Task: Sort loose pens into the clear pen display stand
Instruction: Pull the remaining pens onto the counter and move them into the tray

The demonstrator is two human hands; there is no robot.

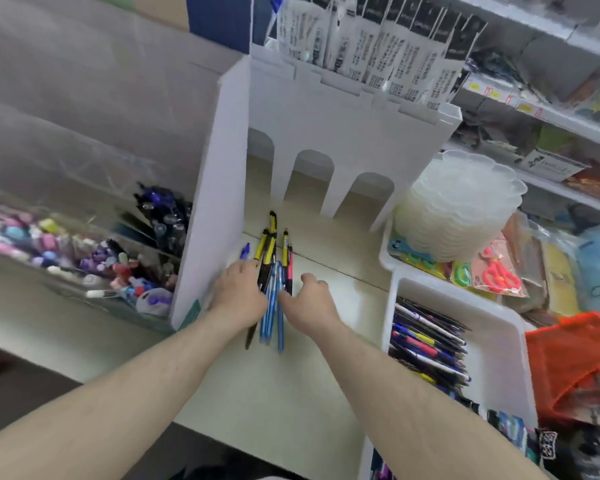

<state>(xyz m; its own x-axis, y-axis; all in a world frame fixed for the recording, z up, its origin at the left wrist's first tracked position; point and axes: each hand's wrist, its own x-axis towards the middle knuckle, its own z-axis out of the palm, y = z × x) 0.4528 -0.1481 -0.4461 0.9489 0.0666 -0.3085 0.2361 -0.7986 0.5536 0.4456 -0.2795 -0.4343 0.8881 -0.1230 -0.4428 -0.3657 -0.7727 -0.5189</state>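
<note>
Clear plastic at nine o'clock is the pen stand [94,237], already crowded with upright pens, their colourful caps showing. Next comes a white cardboard display [210,216], its side wall standing between that stand and our work. Just right of the wall, our left hand [239,289] lies on the loose pens [274,271], fingers curled over the near edge of the bunch; whether it truly grips them we cannot tell. The pens lie flat on the pale surface [326,237] inside the display's open bay, packed side by side, long axes running from six towards twelve o'clock, yellow-and-black ends pointing away from us, blue barrels towards us. Our right hand [309,299] closes in from the other side, fingers loosely bent, holding nothing. At three o'clock a white tray [499,341] holds more pens. We judge this the gathering step; next we must squeeze the bunch together, lift it, and carry it left over the wall.
</note>
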